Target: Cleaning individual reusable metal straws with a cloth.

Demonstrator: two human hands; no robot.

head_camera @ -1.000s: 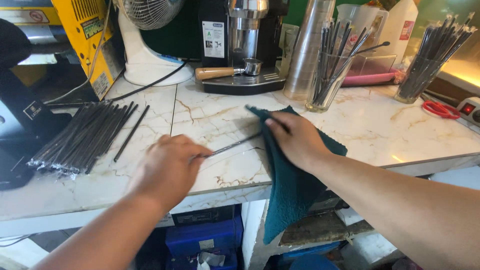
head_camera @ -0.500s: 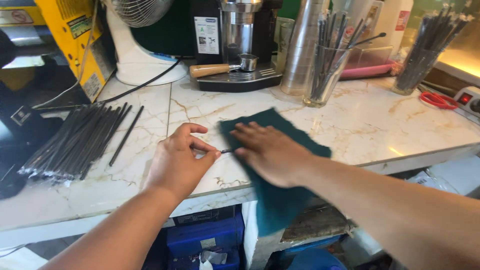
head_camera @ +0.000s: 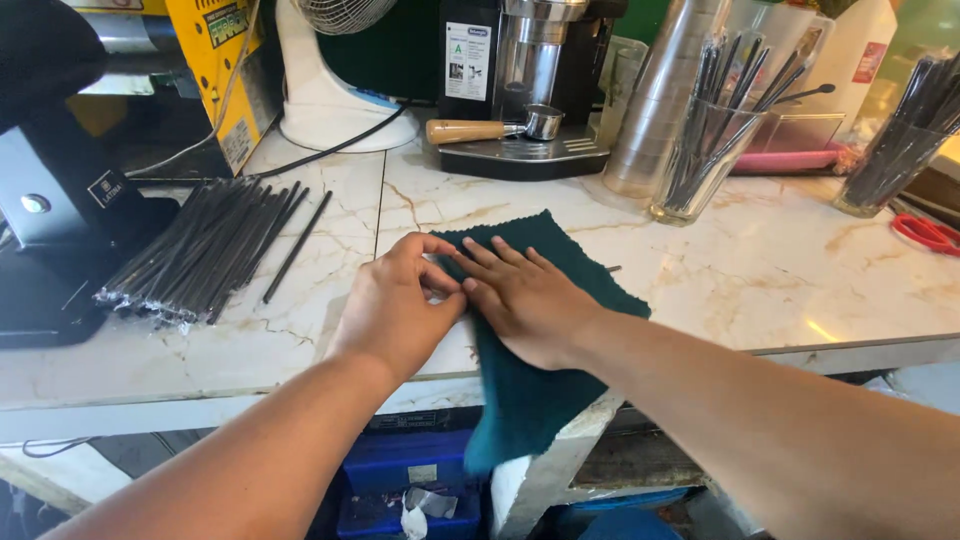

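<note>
Right hand (head_camera: 525, 300) lies flat, fingers spread, pressing the dark green cloth (head_camera: 530, 380) at the counter (head_camera: 780, 280) front edge; the cloth's lower half hangs over that edge. Left hand (head_camera: 395, 305) pinches at the cloth's left edge, touching the right fingertips, possibly gripping a thin straw there, hard to tell. A straw tip (head_camera: 612, 268) pokes out right of the cloth. Loose black straws (head_camera: 205, 255) sit toward the left edge.

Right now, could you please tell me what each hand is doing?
Left hand: fingers curled, pinching at the edge of the dark green cloth; what it grips is hidden.
Right hand: open, pressed flat on the cloth.
</note>
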